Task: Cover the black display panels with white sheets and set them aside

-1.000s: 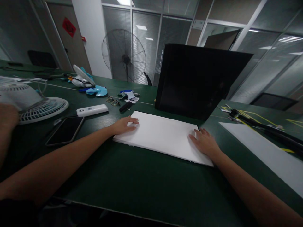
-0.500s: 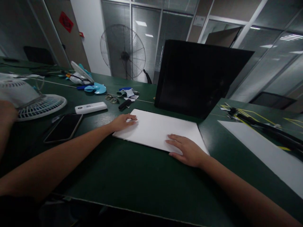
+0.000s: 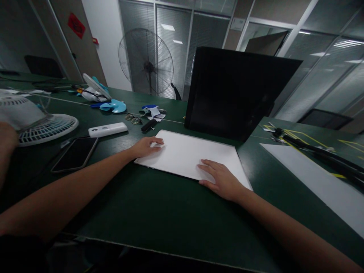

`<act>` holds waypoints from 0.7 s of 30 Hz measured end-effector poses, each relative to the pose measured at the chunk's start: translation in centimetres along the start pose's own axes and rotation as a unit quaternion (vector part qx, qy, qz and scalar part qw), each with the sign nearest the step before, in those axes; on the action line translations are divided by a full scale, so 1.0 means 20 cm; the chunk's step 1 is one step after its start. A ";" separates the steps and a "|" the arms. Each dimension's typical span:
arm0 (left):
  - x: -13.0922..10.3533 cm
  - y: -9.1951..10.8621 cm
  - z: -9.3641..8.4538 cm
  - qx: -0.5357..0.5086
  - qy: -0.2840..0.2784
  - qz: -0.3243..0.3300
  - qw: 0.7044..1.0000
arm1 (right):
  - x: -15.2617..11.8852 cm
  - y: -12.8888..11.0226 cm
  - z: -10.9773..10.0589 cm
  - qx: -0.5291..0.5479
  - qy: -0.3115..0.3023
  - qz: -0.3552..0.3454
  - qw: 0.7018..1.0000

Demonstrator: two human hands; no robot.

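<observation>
A flat white board (image 3: 182, 149) lies on the green table (image 3: 159, 216), its long side facing me. On its left end rests my left hand (image 3: 145, 147), fingers stretched out over the white surface. My right hand (image 3: 220, 178) lies spread near the board's front right part, fingertips on the white and thumb at the front edge. Neither hand grips anything. Right behind the board stands a large black panel (image 3: 233, 91), tilted to the right.
To the left are a phone (image 3: 76, 153), a white handheld device (image 3: 108, 129), a small white fan (image 3: 48, 129) and another person's arm (image 3: 6, 148). Glasses (image 3: 133, 118) and a black-handled object (image 3: 149, 125) lie behind. A white sheet (image 3: 309, 182) and black poles (image 3: 321, 151) sit right.
The view has shifted very slightly. My right thumb has moved a little towards the board's front edge; both hands otherwise stay on the board.
</observation>
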State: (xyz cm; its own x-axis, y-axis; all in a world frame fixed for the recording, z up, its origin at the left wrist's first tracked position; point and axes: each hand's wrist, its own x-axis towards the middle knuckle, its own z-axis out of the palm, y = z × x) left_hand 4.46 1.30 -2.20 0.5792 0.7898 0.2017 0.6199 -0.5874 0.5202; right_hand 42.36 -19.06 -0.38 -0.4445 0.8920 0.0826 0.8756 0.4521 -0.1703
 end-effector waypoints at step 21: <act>0.01 -0.05 0.04 0.088 -0.018 0.070 0.993 | -0.39 1.11 -0.27 -0.142 -0.027 0.609 0.780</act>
State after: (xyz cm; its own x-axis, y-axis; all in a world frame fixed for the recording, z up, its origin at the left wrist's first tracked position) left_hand 4.44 1.91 -3.31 0.6833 0.6927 0.2307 0.6125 -0.7159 0.3352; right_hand 66.36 -15.94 0.51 0.7486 0.6629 -0.0145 0.6584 -0.7405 0.1347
